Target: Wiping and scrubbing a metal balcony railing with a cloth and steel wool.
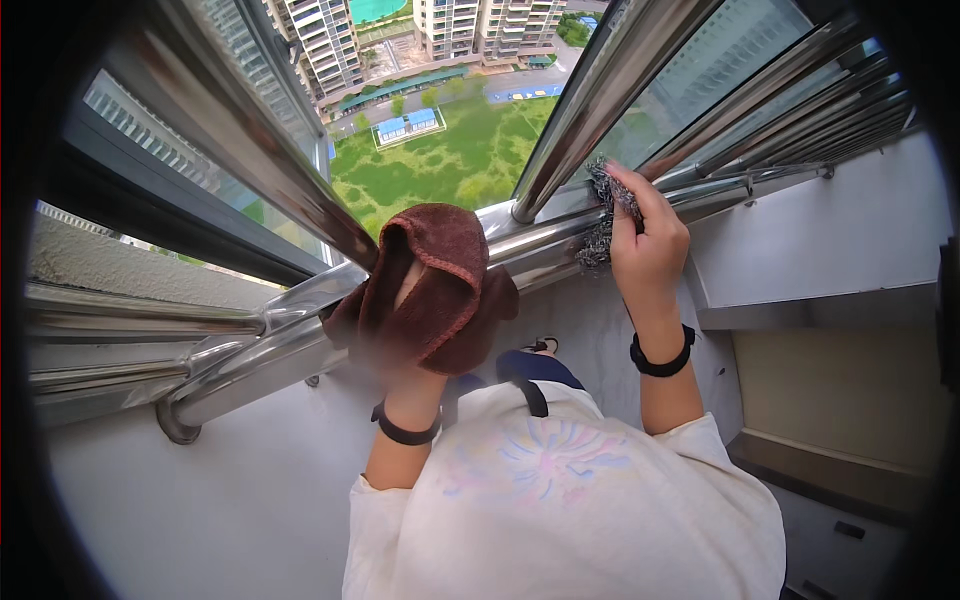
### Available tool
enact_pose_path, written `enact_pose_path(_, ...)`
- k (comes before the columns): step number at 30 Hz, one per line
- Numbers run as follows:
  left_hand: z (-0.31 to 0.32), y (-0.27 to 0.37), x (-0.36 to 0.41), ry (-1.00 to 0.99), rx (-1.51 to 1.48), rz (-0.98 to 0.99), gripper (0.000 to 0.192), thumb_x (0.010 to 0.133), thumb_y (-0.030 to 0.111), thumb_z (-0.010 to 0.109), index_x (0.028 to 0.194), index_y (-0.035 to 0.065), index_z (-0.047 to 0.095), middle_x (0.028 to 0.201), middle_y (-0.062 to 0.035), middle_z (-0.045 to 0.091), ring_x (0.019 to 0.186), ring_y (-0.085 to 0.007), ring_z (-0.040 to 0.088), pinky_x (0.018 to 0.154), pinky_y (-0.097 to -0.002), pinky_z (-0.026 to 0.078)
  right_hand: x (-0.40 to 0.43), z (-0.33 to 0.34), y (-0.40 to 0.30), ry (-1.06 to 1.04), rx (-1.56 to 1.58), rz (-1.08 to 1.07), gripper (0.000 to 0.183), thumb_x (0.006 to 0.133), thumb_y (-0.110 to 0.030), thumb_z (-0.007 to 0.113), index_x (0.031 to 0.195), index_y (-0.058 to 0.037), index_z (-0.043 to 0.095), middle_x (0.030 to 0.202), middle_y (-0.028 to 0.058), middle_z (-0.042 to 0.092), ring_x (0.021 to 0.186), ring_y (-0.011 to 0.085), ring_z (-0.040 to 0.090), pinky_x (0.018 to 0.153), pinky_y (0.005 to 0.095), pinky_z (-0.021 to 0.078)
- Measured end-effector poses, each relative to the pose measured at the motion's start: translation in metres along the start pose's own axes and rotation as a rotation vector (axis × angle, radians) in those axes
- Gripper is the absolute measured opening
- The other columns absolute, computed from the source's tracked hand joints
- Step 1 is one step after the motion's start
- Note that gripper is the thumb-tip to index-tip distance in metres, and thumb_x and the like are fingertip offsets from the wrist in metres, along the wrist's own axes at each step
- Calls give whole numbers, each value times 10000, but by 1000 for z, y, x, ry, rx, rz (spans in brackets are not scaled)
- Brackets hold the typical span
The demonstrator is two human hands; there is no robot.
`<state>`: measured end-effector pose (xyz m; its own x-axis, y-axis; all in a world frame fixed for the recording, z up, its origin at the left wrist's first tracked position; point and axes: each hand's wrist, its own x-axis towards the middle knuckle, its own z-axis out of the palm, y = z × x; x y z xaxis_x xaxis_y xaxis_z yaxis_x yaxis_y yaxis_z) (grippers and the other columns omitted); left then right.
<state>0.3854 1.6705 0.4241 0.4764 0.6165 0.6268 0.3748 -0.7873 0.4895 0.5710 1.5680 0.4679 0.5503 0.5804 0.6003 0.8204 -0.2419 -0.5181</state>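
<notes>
A brown microfibre cloth [442, 315] is bunched around my left hand [409, 285], which is mostly hidden in its folds. The cloth lies against the stainless steel rail, beside the foot of a thick upright bar [255, 135]. In my right hand [651, 244] is a grey steel wool scourer [616, 191], pinched between thumb and fingers. Part of the scourer hangs below the thumb against the polished horizontal rail [536, 259]. Right of the cloth, another steel upright [585, 127] meets the rail.
Window glass and a dark frame [172, 195] stand beyond the bars on the left. Far below are a green lawn [450, 157] and apartment blocks [480, 30]. A white ledge [817, 232] juts out at right. Pale floor [202, 510] spreads below the railing.
</notes>
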Motion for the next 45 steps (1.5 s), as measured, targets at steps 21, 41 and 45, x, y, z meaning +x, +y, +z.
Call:
enact_pose_path(21, 2, 4, 0, -13, -43, 133, 494, 667, 270, 685, 1097, 80, 534, 1074, -113, 540, 1003, -283, 502, 896, -382, 367, 2, 1, -7, 19, -63, -23, 297, 693, 26, 530, 971, -66, 586, 979, 107, 615, 876, 284, 594, 741, 341, 484)
enact_pose_path(41, 18, 4, -3, 193, -120, 45, 513, 517, 257, 760, 965, 49, 619, 950, -80, 615, 742, -234, 592, 692, -319, 454, -5, 14, -29, -60, 116, -131, 348, 653, 64, 514, 970, -65, 580, 1017, 91, 604, 914, 273, 582, 747, 338, 485)
enact_pose_path(45, 3, -2, -11, 251, -79, -4, 528, 508, 260, 766, 970, 50, 620, 945, -71, 620, 736, -227, 590, 686, -312, 450, -2, 9, -34, -54, -38, -176, 311, 696, 12, 527, 987, -83, 577, 1009, 82, 609, 884, 269, 590, 731, 341, 484)
